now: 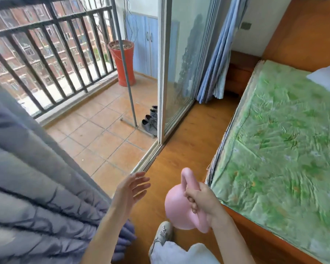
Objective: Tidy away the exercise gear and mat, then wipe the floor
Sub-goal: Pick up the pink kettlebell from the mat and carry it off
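Our right hand has its fingers curled round the handle of the pink kettlebell, held in the air above the wooden floor at 6 o'clock. Our left hand is empty, fingers spread and straight, at 7 o'clock beside the grey curtain. The bed lies at 3 o'clock; shoes stand on the balcony tiles at 12 o'clock.
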Demonstrator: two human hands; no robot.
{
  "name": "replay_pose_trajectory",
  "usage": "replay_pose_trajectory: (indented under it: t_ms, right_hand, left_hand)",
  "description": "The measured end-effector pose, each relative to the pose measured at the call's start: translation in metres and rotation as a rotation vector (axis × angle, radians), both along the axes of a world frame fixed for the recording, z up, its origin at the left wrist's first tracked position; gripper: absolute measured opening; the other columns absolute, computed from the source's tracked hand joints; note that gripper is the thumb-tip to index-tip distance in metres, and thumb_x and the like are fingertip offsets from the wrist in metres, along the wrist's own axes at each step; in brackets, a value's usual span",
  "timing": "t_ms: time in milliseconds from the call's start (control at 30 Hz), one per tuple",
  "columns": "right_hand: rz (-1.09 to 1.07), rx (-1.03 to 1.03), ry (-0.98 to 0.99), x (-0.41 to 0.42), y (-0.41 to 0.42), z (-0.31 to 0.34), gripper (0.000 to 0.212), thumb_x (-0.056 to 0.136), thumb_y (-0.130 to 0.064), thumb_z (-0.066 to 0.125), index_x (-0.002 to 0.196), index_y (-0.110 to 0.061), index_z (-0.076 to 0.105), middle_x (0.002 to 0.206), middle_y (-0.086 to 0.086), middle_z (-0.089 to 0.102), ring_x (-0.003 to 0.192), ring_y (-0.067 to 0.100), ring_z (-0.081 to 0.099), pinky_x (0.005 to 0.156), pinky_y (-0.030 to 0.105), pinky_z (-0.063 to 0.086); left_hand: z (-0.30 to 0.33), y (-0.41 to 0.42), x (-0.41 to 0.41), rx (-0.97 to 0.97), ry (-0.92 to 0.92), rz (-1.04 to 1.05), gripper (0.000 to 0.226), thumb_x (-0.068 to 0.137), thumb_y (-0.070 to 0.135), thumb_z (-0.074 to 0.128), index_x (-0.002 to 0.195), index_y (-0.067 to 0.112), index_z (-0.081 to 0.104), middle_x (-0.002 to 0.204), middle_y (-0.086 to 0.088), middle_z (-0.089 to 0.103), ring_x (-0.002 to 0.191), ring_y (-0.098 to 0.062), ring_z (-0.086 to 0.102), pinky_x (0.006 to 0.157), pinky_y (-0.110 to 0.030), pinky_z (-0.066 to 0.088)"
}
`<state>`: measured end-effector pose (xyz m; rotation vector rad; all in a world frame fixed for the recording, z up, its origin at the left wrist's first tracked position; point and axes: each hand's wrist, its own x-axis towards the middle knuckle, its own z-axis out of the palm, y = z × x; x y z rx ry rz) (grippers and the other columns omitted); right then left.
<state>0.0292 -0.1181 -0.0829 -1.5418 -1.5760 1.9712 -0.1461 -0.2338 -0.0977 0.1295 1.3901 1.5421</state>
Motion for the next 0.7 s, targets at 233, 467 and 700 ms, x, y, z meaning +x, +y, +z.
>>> replay_pose_trajectory:
  t_ms: [233,467,700]
  right_hand:
    - [-0.118,0.024,0.006,-0.061,0.104,0.012,0.013,0.082,0.000,0.053,0.079,-0.012,0.052,0.046,-0.003,0.043,0.037,0.009,0.035,0.040,0.022,0.032]
    - [-0.228,0.037,-0.047,-0.094,0.188,0.013,0.012,0.081,0.001,0.050,0.083,-0.009,0.056,0.044,-0.003,0.040,0.037,0.011,0.035,0.041,0.023,0.032]
    - [-0.385,-0.018,-0.088,-0.130,0.275,-0.008,0.010,0.083,-0.003,0.051,0.088,-0.008,0.059,0.044,-0.003,0.042,0.038,0.010,0.036,0.043,0.024,0.032]
  left_hand:
    - [-0.004,0.109,-0.067,-0.015,0.018,-0.036,0.028,0.083,0.028,0.054,0.102,0.008,0.062,0.086,-0.005,0.071,0.072,-0.015,0.067,0.078,-0.033,0.046]
    - [-0.013,0.207,-0.118,-0.047,-0.038,-0.055,0.026,0.094,0.020,0.040,0.098,0.011,0.064,0.082,-0.004,0.071,0.066,-0.013,0.068,0.075,-0.032,0.045]
    - [-0.025,0.331,-0.172,-0.065,-0.004,-0.211,0.026,0.096,0.019,0.039,0.097,0.012,0.064,0.083,-0.004,0.070,0.068,-0.013,0.067,0.076,-0.032,0.044]
